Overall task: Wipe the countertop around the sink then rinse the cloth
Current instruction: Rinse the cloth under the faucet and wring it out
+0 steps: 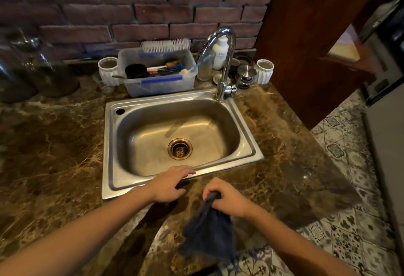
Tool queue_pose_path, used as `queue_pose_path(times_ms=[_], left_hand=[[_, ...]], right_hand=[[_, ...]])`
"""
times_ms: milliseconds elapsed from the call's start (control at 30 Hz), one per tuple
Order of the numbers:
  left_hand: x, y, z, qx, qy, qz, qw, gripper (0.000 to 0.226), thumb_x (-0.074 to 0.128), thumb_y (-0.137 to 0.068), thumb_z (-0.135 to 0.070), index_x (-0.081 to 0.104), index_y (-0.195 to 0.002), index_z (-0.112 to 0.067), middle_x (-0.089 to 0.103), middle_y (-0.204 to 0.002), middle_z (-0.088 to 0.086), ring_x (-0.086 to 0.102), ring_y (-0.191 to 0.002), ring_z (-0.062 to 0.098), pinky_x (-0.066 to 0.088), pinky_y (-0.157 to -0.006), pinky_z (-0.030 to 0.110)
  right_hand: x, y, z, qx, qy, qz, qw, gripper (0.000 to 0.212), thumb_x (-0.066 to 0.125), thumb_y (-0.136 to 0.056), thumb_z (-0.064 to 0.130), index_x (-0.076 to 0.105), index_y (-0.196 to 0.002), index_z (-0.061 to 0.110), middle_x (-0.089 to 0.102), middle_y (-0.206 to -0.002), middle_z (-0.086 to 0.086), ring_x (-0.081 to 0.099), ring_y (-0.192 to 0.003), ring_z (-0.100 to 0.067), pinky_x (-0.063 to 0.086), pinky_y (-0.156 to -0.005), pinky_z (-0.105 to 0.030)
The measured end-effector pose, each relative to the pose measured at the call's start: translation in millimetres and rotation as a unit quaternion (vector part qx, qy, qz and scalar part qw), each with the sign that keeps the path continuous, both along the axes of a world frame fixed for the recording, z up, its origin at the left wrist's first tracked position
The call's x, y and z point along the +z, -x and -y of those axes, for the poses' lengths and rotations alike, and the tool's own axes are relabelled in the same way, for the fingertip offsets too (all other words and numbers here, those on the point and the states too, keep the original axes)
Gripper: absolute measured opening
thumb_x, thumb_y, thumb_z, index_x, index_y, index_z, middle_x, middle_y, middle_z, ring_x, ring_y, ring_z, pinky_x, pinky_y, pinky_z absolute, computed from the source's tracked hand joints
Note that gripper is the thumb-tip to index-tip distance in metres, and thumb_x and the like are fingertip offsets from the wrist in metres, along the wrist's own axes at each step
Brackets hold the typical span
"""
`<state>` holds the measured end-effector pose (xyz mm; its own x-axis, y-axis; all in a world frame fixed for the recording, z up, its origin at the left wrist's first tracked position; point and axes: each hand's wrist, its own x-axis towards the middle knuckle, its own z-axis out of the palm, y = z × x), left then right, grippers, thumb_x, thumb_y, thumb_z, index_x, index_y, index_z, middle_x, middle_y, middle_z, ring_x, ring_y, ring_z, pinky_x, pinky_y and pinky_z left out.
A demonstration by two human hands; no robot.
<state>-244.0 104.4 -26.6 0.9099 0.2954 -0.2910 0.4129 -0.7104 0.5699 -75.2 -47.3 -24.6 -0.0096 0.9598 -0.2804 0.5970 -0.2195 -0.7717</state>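
A steel sink (242, 127) is set into a brown marble countertop (54, 144), with a chrome tap (223, 57) at its back right corner. My left hand (169, 185) rests flat, fingers spread, on the sink's front rim and holds nothing. To its right, over the counter's front edge, my right hand (227, 199) is closed around the top of a dark blue cloth (207, 234). The cloth hangs down bunched below the fist. The basin is empty and no water runs from the tap.
Behind the sink stand a clear plastic tub (159, 85) of brushes, two white ribbed cups (108, 71), a glass (205, 65), a white bottle (220, 52) and small metal pieces. Dark glass jars (32, 65) sit far left. A wooden panel (306, 46) rises right; patterned floor tiles (349, 243) lie below.
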Motion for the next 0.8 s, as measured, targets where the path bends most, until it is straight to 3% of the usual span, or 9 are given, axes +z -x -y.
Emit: queue_pose_path(times_ms=[100, 200, 300, 367, 500, 600, 667, 733, 800], left_hand=[[23, -23, -6, 0.002, 0.094, -0.02, 0.995, 0.071, 0.061, -0.085, -0.014, 0.028, -0.148, -0.022, 0.02, -0.157, 0.001, 0.015, -0.145, 0.015, 0.008, -0.109, 0.016], [49, -47, -14, 0.057, 0.214, 0.021, 0.975, 0.079, 0.057, -0.074, -0.019, 0.026, -0.147, -0.022, 0.025, -0.153, 0.0, 0.022, -0.143, 0.017, 0.021, -0.106, 0.013], [86, -67, -28, 0.167, 0.354, 0.122, 0.912, 0.079, 0.064, -0.074, -0.014, 0.031, -0.145, -0.025, 0.043, -0.144, -0.002, 0.043, -0.129, 0.013, 0.043, -0.086, 0.01], [115, -77, -36, 0.195, 0.423, 0.191, 0.864, 0.068, 0.076, -0.074, -0.021, 0.046, -0.136, -0.026, 0.058, -0.133, -0.002, 0.051, -0.125, 0.014, 0.046, -0.092, 0.021], [198, -91, -42, 0.261, 0.391, 0.318, 0.824, 0.046, 0.08, -0.071, -0.028, 0.063, -0.111, -0.011, 0.074, -0.095, -0.003, 0.069, -0.09, 0.009, 0.053, -0.07, 0.021], [263, -87, -48, 0.292, 0.315, 0.384, 0.817, 0.033, 0.075, -0.07, -0.021, 0.067, -0.1, -0.011, 0.074, -0.085, -0.002, 0.07, -0.078, 0.01, 0.052, -0.062, 0.02], [298, -79, -56, 0.291, 0.268, 0.445, 0.803, 0.04, 0.087, -0.06, -0.031, 0.071, -0.092, -0.014, 0.074, -0.085, 0.001, 0.07, -0.078, 0.013, 0.052, -0.064, 0.021], [317, -79, -64, 0.322, 0.25, 0.499, 0.765, 0.043, 0.088, -0.057, -0.034, 0.071, -0.09, -0.013, 0.074, -0.084, 0.003, 0.07, -0.077, 0.016, 0.053, -0.062, 0.022], [320, -91, -66, 0.358, 0.293, 0.514, 0.722, 0.034, 0.08, -0.069, -0.025, 0.067, -0.096, -0.009, 0.074, -0.081, 0.005, 0.07, -0.072, 0.016, 0.055, -0.06, 0.022]], right_hand=[[53, -25, -16, -0.026, -0.019, -0.118, 0.993, 0.022, 0.056, -0.067, -0.002, 0.063, -0.076, 0.017, 0.06, -0.075, 0.012, 0.055, -0.077, 0.003, 0.041, -0.074, -0.015], [106, -40, -40, -0.07, -0.054, -0.239, 0.967, 0.025, 0.049, -0.069, -0.004, 0.06, -0.067, 0.019, 0.062, -0.066, 0.01, 0.06, -0.069, -0.001, 0.044, -0.066, -0.014], [147, -52, -71, -0.173, -0.044, -0.453, 0.874, 0.028, 0.036, -0.09, -0.005, 0.057, -0.075, 0.006, 0.062, -0.07, -0.005, 0.061, -0.065, -0.013, 0.048, -0.061, -0.022], [180, -60, -93, -0.2, -0.065, -0.536, 0.817, 0.03, 0.03, -0.095, -0.001, 0.056, -0.081, 0.004, 0.06, -0.078, -0.01, 0.06, -0.073, -0.021, 0.052, -0.07, -0.032], [242, -71, -127, -0.149, -0.129, -0.671, 0.715, 0.034, 0.045, -0.095, 0.018, 0.061, -0.065, 0.009, 0.061, -0.071, -0.006, 0.061, -0.081, -0.023, 0.052, -0.089, -0.034], [274, -82, -147, -0.137, -0.165, -0.674, 0.707, 0.032, 0.09, -0.049, 0.032, 0.073, -0.065, 0.01, 0.069, -0.072, -0.008, 0.07, -0.069, -0.021, 0.056, -0.079, -0.031], [283, -91, -158, -0.157, -0.136, -0.656, 0.726, 0.037, 0.071, -0.072, 0.041, 0.071, -0.092, 0.01, 0.072, -0.085, -0.014, 0.071, -0.074, -0.026, 0.057, -0.072, -0.038], [282, -98, -162, -0.146, -0.092, -0.63, 0.757, 0.054, 0.037, -0.093, 0.057, 0.062, -0.114, 0.013, 0.07, -0.109, -0.015, 0.069, -0.095, -0.03, 0.054, -0.081, -0.042], [277, -100, -161, -0.106, -0.062, -0.603, 0.788, 0.059, 0.04, -0.089, 0.064, 0.055, -0.122, 0.017, 0.064, -0.125, -0.011, 0.061, -0.111, -0.03, 0.052, -0.085, -0.044]])
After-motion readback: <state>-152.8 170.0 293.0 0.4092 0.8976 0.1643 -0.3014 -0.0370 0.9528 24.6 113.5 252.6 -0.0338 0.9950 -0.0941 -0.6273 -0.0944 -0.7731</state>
